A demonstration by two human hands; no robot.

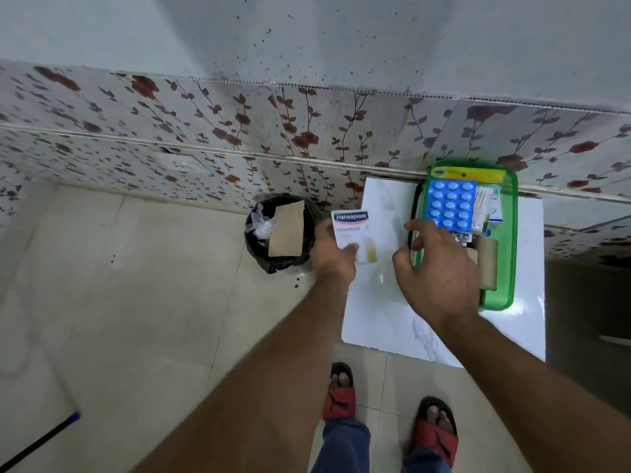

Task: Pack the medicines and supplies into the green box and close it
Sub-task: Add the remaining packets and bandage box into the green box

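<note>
The green box (pixel 505 268) lies open on the white desk (pixel 382 302), its long axis running away from the person. To its left, the left hand (pixel 333 256) fingers grip the plaster pack (pixel 353 233), while the nearer right hand (pixel 440 268) hovers half-open over the box's left rim.

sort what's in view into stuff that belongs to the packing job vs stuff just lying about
Belongs to the job:
green box
blue pill strip
Hansaplast box, held in the left hand
brown bandage roll
right hand, open over the box's near edge

Just lying about:
black bin with cardboard
white tabletop
red sandals
</note>
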